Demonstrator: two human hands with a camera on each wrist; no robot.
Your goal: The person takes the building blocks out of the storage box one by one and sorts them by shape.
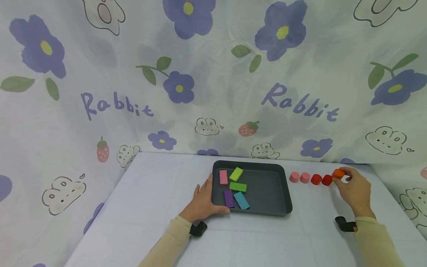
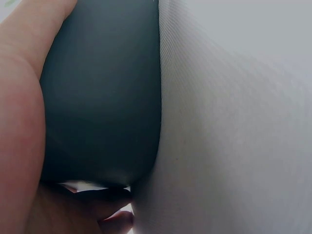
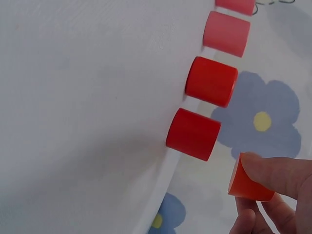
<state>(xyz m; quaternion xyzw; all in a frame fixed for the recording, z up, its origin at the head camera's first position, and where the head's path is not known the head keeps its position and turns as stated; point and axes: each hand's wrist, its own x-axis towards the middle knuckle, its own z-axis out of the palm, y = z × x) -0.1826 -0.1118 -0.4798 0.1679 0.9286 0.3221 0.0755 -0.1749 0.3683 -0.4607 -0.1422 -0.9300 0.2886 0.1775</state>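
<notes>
My right hand (image 1: pixel 356 191) pinches an orange cylinder block (image 3: pixel 251 183) between thumb and fingers, at the right end of a row of cylinders. Beside it stand two red cylinders (image 3: pixel 194 134), then two pink cylinders (image 1: pixel 299 177) farther left. My left hand (image 1: pixel 202 202) rests against the near left corner of a dark grey tray (image 1: pixel 267 191), thumb along the front wall and fingers straight along the left side. In the left wrist view the tray's outer wall (image 2: pixel 105 97) fills much of the picture, and the fingertips are partly hidden behind it.
In the tray's left half lie several rectangular blocks: a pink block (image 1: pixel 223 177), two green blocks (image 1: pixel 238 187), a purple block (image 1: pixel 228 198) and a blue block (image 1: pixel 241 200). A white cloth covers the table (image 1: pixel 160 185). Behind rises a printed curtain (image 1: pixel 213 104).
</notes>
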